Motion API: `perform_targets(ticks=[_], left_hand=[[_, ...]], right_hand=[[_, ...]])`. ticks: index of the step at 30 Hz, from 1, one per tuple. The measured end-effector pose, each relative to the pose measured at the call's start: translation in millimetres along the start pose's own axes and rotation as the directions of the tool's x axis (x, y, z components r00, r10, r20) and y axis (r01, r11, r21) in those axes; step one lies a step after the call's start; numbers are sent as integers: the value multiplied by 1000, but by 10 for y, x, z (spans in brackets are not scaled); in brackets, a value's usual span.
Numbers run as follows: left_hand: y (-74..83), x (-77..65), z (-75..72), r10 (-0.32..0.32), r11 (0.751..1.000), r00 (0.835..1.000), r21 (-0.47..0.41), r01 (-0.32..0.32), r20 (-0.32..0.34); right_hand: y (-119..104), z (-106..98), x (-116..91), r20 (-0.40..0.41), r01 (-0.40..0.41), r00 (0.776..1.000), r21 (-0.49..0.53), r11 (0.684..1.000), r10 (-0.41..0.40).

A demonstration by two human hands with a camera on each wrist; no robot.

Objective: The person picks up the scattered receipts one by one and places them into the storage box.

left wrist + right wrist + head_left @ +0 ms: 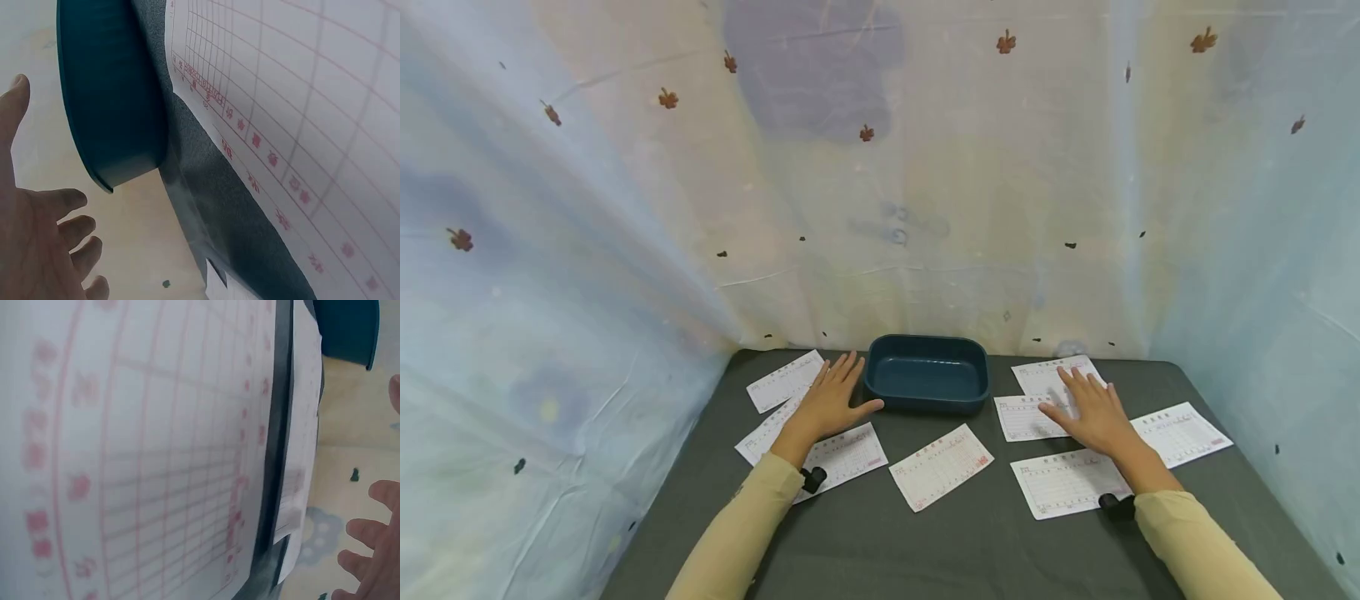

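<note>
My left hand is held palm down with fingers spread, just left of a dark teal rectangular dish. Three printed paper forms lie around and below it: an upper slip, a partly covered slip and a nearer slip. On the right, my other hand hovers with spread fingers over several similar forms, among them a near form and an outer form. Both palms hold nothing. In the left wrist view a red-ruled form lies below the hand; a similar form fills the right wrist view.
A single form lies tilted at the table's middle, in front of the dish. The dark grey table ends against a pale patterned curtain at the back, with curtain walls on both sides.
</note>
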State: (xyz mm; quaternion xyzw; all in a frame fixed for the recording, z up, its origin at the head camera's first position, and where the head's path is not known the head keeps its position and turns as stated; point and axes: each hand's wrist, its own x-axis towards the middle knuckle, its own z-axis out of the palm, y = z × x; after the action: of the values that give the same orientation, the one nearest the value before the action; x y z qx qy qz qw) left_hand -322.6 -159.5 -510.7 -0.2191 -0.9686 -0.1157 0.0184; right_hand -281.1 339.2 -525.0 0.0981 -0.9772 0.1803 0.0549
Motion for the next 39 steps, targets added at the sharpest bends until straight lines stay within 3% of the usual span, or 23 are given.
perform_targets(ticks=[10,17,27,39], left_hand=[[12,191,95,18,1000,999,-26,-17,43],[16,309,183,14,1000,999,2,-14,37],[108,360,146,9,1000,999,-21,-8,42],[89,461,241,1,1000,997,-8,-1,72]], right_hand=[[258,49,131,25,-62,998,11,998,61],[392,36,239,29,-70,997,0,998,70],[549,56,344,27,-121,992,88,989,119],[641,59,450,65,-286,958,147,947,279]])
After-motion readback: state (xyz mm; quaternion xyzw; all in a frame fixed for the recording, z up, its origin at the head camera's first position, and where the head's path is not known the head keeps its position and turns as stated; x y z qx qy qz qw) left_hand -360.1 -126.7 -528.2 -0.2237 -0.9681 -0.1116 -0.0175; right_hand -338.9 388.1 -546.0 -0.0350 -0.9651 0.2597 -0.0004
